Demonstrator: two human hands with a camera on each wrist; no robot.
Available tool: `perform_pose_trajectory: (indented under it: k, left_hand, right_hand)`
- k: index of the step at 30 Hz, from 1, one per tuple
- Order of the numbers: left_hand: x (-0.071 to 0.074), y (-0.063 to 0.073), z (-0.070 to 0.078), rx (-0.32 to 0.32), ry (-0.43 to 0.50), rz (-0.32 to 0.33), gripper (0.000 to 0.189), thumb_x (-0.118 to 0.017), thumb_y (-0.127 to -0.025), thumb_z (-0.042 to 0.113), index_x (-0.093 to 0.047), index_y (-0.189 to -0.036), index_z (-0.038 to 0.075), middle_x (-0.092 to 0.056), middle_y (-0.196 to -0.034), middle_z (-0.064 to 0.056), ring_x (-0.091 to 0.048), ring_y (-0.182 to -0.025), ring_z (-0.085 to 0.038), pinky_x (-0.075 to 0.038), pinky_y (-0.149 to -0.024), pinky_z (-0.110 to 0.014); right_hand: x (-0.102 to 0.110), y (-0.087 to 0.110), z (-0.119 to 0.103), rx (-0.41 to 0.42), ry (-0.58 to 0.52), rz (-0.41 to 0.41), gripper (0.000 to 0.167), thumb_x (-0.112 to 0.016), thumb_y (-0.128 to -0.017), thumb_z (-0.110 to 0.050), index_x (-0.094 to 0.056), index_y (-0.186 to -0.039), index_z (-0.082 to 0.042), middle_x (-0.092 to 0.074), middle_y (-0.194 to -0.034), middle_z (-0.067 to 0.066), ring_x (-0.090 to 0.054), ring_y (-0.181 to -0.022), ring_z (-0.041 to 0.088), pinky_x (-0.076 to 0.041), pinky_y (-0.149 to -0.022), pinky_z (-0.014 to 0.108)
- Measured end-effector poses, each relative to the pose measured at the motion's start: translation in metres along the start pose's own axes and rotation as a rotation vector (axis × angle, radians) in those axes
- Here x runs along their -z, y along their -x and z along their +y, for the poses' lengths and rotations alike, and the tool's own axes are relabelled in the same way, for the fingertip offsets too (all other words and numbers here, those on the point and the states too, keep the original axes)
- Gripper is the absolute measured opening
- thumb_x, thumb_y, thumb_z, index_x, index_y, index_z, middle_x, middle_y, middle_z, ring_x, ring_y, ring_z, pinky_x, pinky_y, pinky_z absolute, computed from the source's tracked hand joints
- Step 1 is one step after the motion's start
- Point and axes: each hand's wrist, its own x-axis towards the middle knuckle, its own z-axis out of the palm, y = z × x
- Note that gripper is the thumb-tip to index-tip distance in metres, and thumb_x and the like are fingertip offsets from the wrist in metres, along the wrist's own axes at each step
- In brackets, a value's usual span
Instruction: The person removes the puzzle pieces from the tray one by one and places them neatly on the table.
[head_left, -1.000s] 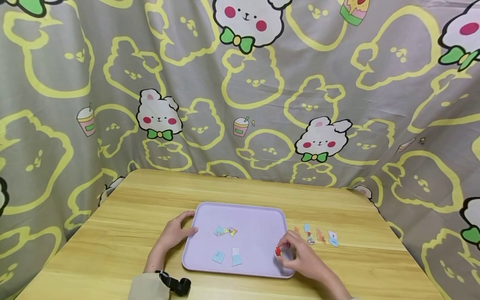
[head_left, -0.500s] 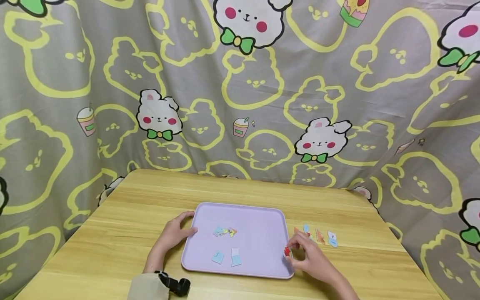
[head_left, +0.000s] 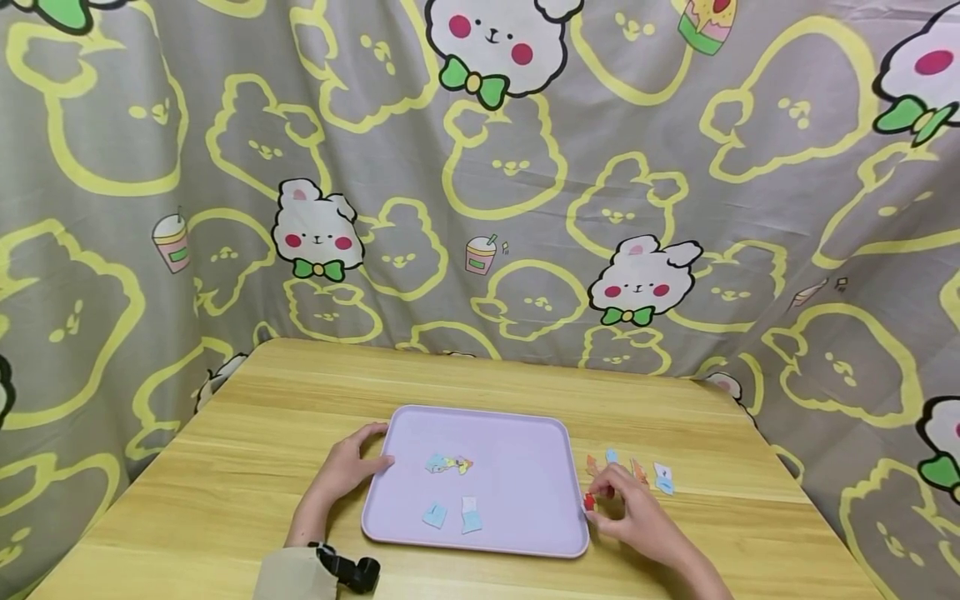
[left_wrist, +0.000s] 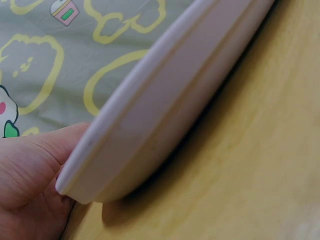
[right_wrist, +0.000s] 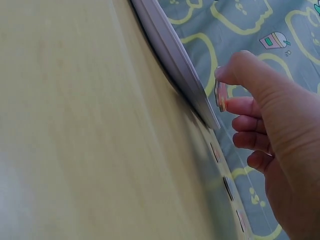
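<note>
My left hand point(head_left: 347, 465) holds the left edge of a lilac tray point(head_left: 525, 467), its thumb over the rim; the other fingers are mostly hidden in the left wrist view. Just over the tray's right edge, my right hand point(head_left: 636, 510) pinches a small red jigsaw piece point(head_left: 589, 502) between thumb and finger. The right wrist view has this piece point(right_wrist: 220, 92) edge-on, raised above the table. Inside the tray lies a cluster of joined blue and yellow pieces point(head_left: 448, 463). Nearer me are two pale blue-and-white pieces, one left point(head_left: 434, 514) and one right point(head_left: 470, 517).
Several more pieces lie on the wooden table point(head_left: 300, 392) right of the tray, among them a blue-and-white one point(head_left: 663, 477) and an orange one point(head_left: 639, 472). My right hand partly covers this group. A patterned curtain point(head_left: 420, 333) surrounds the table's back and sides.
My right hand has moved right with the red jigsaw piece, from above the tray's inside to its right edge. The left hand stays on the tray.
</note>
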Motion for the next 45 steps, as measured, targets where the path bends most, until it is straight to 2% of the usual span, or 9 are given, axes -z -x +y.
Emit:
perform_pose_trajectory:
  k: [7,10,13,14,24,26,28,32,45]
  left_hand:
    - [0.000,0.000,-0.002,-0.002,-0.010,-0.001,0.056,-0.070,-0.089,0.017,-0.051,-0.141,0.007,-0.045,-0.149,-0.024,-0.032,-0.143,-0.047,-0.028,-0.117,-0.062]
    - [0.000,0.000,-0.003,-0.007,-0.014,0.000,0.056,-0.070,-0.089,0.018,-0.051,-0.140,0.007,-0.046,-0.148,-0.025,-0.033,-0.142,-0.047,-0.028,-0.116,-0.063]
    - [0.000,0.000,-0.003,-0.003,-0.006,-0.001,0.056,-0.070,-0.089,0.018,-0.050,-0.141,0.007,-0.046,-0.149,-0.024,-0.032,-0.143,-0.047,-0.028,-0.117,-0.062]
    - [0.000,0.000,-0.003,-0.002,-0.005,-0.001,0.056,-0.070,-0.089,0.018,-0.050,-0.141,0.007,-0.045,-0.149,-0.024,-0.032,-0.143,-0.046,-0.028,-0.117,-0.062]
    - [0.000,0.000,-0.001,0.006,-0.001,0.000,0.057,-0.069,-0.090,0.017,-0.050,-0.142,0.007,-0.045,-0.149,-0.023,-0.032,-0.144,-0.045,-0.027,-0.118,-0.061]
    - [0.001,0.001,-0.001,0.004,-0.008,0.001,0.056,-0.069,-0.090,0.017,-0.050,-0.141,0.006,-0.046,-0.149,-0.023,-0.032,-0.143,-0.046,-0.027,-0.118,-0.061]
    - [0.001,0.001,0.000,0.001,-0.013,0.003,0.056,-0.070,-0.090,0.018,-0.050,-0.141,0.006,-0.047,-0.148,-0.023,-0.033,-0.143,-0.046,-0.028,-0.117,-0.061]
    - [0.002,0.001,0.001,-0.006,-0.019,0.004,0.055,-0.070,-0.089,0.019,-0.051,-0.140,0.006,-0.048,-0.147,-0.023,-0.035,-0.142,-0.045,-0.029,-0.117,-0.061]
    - [0.001,0.000,-0.001,0.004,-0.011,-0.001,0.057,-0.069,-0.090,0.019,-0.050,-0.141,0.006,-0.046,-0.149,-0.022,-0.032,-0.143,-0.045,-0.027,-0.118,-0.061]
  right_hand:
    - [0.003,0.003,0.007,-0.019,0.066,0.027,0.034,-0.081,-0.072,-0.004,-0.061,-0.092,-0.023,-0.054,-0.084,-0.014,-0.049,-0.075,0.002,-0.039,-0.077,0.015]
    - [0.003,0.004,0.009,-0.024,0.056,0.031,0.034,-0.081,-0.071,-0.003,-0.061,-0.091,-0.022,-0.053,-0.082,-0.013,-0.048,-0.074,0.002,-0.034,-0.094,0.007]
    - [0.003,0.004,0.010,-0.025,0.048,0.033,0.035,-0.081,-0.070,-0.002,-0.060,-0.090,-0.021,-0.053,-0.082,-0.012,-0.048,-0.075,0.002,-0.013,-0.110,0.000]
    - [0.003,0.004,0.011,-0.026,0.046,0.032,0.035,-0.081,-0.069,-0.002,-0.060,-0.090,-0.021,-0.052,-0.081,-0.011,-0.047,-0.075,0.001,-0.006,-0.111,-0.002]
    - [0.003,0.001,0.013,-0.036,0.109,-0.009,0.033,-0.083,-0.068,-0.006,-0.058,-0.084,-0.021,-0.045,-0.079,-0.013,-0.040,-0.078,-0.001,0.000,-0.109,-0.003]
    - [0.003,0.000,0.013,-0.038,0.131,-0.014,0.032,-0.083,-0.068,-0.008,-0.058,-0.083,-0.021,-0.044,-0.079,-0.013,-0.039,-0.078,-0.001,-0.005,-0.115,0.004]
    - [0.004,-0.001,0.013,-0.038,0.149,-0.021,0.031,-0.083,-0.068,-0.009,-0.058,-0.083,-0.020,-0.043,-0.078,-0.013,-0.039,-0.077,-0.001,-0.017,-0.125,0.025]
    - [0.005,-0.002,0.013,-0.054,0.180,-0.045,0.030,-0.083,-0.069,-0.011,-0.058,-0.082,-0.020,-0.044,-0.079,-0.014,-0.040,-0.076,-0.002,-0.035,-0.105,0.067]
    - [0.006,-0.004,0.017,-0.055,0.201,-0.051,0.029,-0.085,-0.069,-0.012,-0.060,-0.082,-0.021,-0.051,-0.081,-0.016,-0.042,-0.075,-0.004,-0.035,-0.100,0.070]
